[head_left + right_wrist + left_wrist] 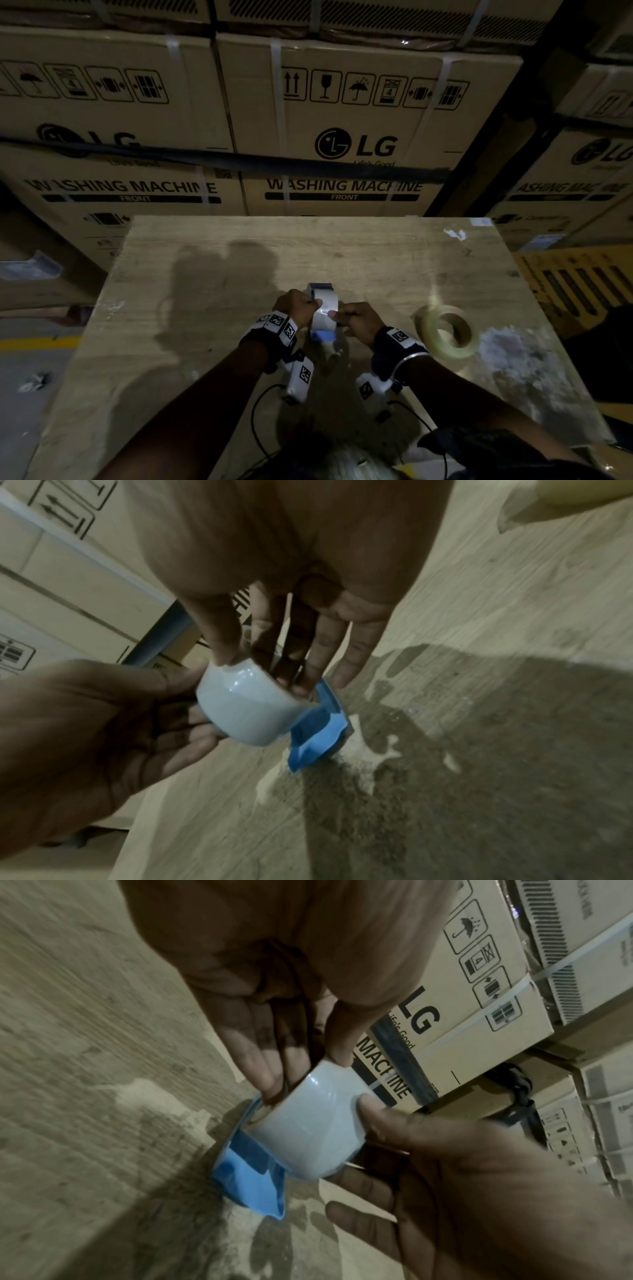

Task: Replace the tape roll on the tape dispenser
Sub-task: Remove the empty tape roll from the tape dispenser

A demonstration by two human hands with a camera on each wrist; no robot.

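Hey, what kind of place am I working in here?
Probably a warehouse or appliance stockroom. Strapped cartons marked washing machine are stacked high behind a rough wooden table, and a spare tape roll lies on it, which suggests packing work.

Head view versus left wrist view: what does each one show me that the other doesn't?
Only the head view shows the second tape roll lying apart on the table, to the right of both hands, plus both wristbands. Only the left wrist view shows the left hand's fingers at the roll's side and the dispenser's blue handle on the table. Both show the left hand and right hand holding the white tape roll on the dispenser.
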